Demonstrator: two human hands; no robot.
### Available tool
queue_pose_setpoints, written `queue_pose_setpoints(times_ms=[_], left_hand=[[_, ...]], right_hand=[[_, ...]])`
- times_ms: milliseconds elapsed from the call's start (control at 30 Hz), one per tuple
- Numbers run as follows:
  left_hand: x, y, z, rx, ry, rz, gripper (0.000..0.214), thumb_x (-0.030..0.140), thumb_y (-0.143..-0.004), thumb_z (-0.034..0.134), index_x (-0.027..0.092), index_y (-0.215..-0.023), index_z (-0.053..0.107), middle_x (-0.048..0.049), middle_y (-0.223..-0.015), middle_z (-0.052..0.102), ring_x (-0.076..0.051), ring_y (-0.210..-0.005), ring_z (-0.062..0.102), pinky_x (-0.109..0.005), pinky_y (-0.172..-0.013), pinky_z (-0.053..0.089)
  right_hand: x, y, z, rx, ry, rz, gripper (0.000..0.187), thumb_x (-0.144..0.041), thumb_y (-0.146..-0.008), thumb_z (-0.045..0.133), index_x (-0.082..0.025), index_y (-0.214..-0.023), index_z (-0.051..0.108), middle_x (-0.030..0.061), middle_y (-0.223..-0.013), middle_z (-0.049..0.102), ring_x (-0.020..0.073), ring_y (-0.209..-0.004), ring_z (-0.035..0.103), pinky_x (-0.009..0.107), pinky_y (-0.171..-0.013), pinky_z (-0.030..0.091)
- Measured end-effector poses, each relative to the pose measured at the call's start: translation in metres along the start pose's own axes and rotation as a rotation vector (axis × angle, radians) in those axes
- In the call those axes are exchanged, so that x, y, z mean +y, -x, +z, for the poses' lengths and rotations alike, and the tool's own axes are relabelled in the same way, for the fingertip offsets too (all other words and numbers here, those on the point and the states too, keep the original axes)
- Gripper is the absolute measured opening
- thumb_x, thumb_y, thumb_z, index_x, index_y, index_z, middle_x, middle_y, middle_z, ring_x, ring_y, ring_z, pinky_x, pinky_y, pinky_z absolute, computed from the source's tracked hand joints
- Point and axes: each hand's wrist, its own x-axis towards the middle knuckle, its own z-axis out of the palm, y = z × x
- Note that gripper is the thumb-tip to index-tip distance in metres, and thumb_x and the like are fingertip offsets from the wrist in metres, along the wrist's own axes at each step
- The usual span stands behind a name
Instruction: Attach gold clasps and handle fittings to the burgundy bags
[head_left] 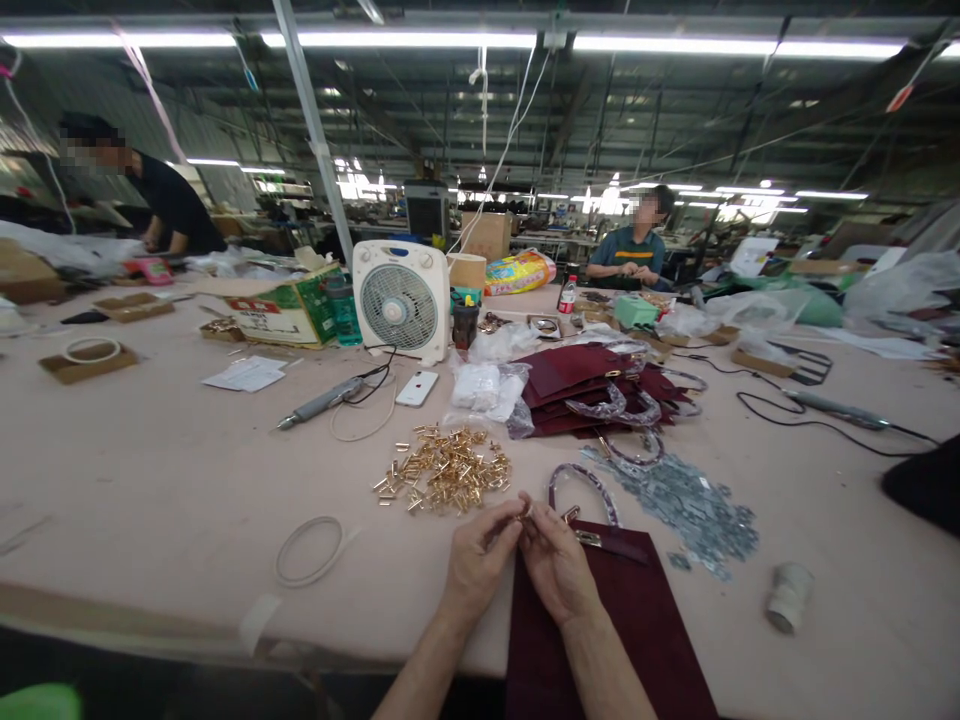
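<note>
My left hand (478,558) and my right hand (556,565) meet fingertip to fingertip, both closed in a pinch around a small gold metal fitting (528,511) that is mostly hidden by the fingers. Under my right hand lies a dark red handbag (637,620) with a plastic-wrapped handle (583,480) and a gold clasp plate (589,538) on its strap. Just beyond my fingers is a loose pile of gold metal fittings (450,470). Flat grey metal plates (690,505) are scattered to the right of the bag.
Dark red bags (574,375) are stacked farther back. A box fan (401,300), a phone (417,388), a corded electric screwdriver (322,402) and another one (847,408) lie around. Nearer are a tape ring (309,550) and a pale roll (789,597). Two people work beyond.
</note>
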Motion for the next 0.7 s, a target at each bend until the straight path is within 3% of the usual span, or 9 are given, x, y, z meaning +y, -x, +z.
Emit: queue_pose_setpoints(times_ms=[300, 500, 700], left_hand=[[0.003, -0.002, -0.004, -0.031, 0.063, -0.025, 0.030, 0.037, -0.097, 0.066, 0.022, -0.120, 0.077, -0.0096, -0.126, 0.076, -0.026, -0.120, 0.070, -0.040, -0.108, 0.056], [0.007, -0.001, -0.005, -0.070, 0.045, -0.028, 0.031, 0.036, -0.097, 0.065, 0.023, -0.123, 0.076, -0.0089, -0.130, 0.074, -0.025, -0.125, 0.068, -0.040, -0.113, 0.051], [0.013, -0.003, -0.009, -0.128, 0.188, -0.125, 0.036, 0.039, -0.093, 0.069, 0.020, -0.123, 0.077, -0.0106, -0.125, 0.076, -0.028, -0.117, 0.071, -0.040, -0.107, 0.054]], right_hand=[[0.000, 0.002, 0.002, -0.056, -0.042, 0.046, 0.020, -0.030, -0.080, 0.090, -0.021, -0.093, 0.078, 0.0002, -0.099, 0.077, 0.0122, -0.091, 0.070, 0.023, -0.088, 0.055], [-0.004, 0.006, 0.001, -0.101, -0.135, 0.140, 0.033, -0.022, -0.082, 0.087, -0.025, -0.112, 0.074, 0.0013, -0.109, 0.076, 0.0124, -0.094, 0.070, 0.023, -0.087, 0.057], [-0.002, 0.005, -0.001, -0.067, -0.123, 0.148, 0.036, -0.021, -0.078, 0.091, -0.028, -0.109, 0.074, -0.0023, -0.098, 0.075, 0.0101, -0.082, 0.068, 0.022, -0.081, 0.057]])
